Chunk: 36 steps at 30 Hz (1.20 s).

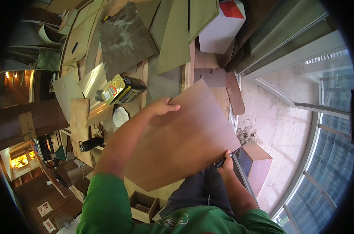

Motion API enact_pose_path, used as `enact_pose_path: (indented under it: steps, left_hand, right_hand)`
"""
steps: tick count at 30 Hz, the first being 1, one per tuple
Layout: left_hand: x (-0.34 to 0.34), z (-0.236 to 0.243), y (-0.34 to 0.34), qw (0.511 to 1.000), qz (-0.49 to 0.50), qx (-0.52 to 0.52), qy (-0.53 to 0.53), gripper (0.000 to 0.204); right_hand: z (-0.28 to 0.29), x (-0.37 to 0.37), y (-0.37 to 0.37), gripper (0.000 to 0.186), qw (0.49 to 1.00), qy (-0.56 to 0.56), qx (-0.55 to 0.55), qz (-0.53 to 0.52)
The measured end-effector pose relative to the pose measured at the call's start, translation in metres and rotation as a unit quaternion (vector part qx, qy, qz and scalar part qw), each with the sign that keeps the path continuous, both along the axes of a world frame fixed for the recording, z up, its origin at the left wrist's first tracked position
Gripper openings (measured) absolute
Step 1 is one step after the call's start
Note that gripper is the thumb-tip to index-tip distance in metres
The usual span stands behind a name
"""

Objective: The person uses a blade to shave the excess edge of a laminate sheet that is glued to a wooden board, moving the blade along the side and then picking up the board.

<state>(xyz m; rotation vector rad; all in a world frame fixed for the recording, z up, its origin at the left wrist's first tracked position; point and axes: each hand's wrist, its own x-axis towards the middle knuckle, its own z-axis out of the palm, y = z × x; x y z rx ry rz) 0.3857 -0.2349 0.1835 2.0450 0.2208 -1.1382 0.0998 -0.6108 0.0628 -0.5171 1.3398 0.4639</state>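
Observation:
A large brown sheet, like a veneer or laminate (184, 136), is held tilted in front of my body. My left hand (167, 107) grips its far left edge, thumb on the top face and fingers hidden underneath. At the sheet's near right corner, my right hand (226, 163) is closed round a slim black tool with a thin, light tip (220, 163). That thumb lies against the corner of the sheet; whether the fingers also pinch the sheet is hidden. The tool's exact kind cannot be made out.
A yellow and black rectangular can (124, 89) stands on the workbench beyond my left arm, near a crumpled white wad (120, 117). Several loose sheets (126, 39) overlap at the far side. A wooden box (143, 206) is below; a glazed window frame (301, 97) is at right.

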Motion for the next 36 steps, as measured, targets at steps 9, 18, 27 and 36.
enact_pose_path:
  steps: [9, 18, 27, 36]
  left_hand:
    - [0.041, -0.115, 0.029, 0.998, 0.020, 0.005, 0.059, 0.078]
    - [0.055, -0.174, 0.039, 0.997, 0.023, 0.009, 0.072, 0.088]
    - [0.056, -0.197, 0.037, 0.997, -0.018, 0.061, 0.038, 0.090]
    - [0.038, -0.210, 0.032, 0.997, 0.026, 0.049, -0.046, 0.088]
  right_hand:
    - [-0.047, 0.013, 0.026, 0.054, 1.000, 0.000, -0.024, -0.006]
    - [-0.052, 0.025, 0.054, 0.053, 0.997, 0.041, -0.038, -0.047]
    - [-0.055, 0.020, 0.055, 0.056, 0.995, 0.048, -0.076, -0.052]
    - [-0.054, 0.003, 0.052, 0.060, 0.996, 0.037, -0.073, -0.042]
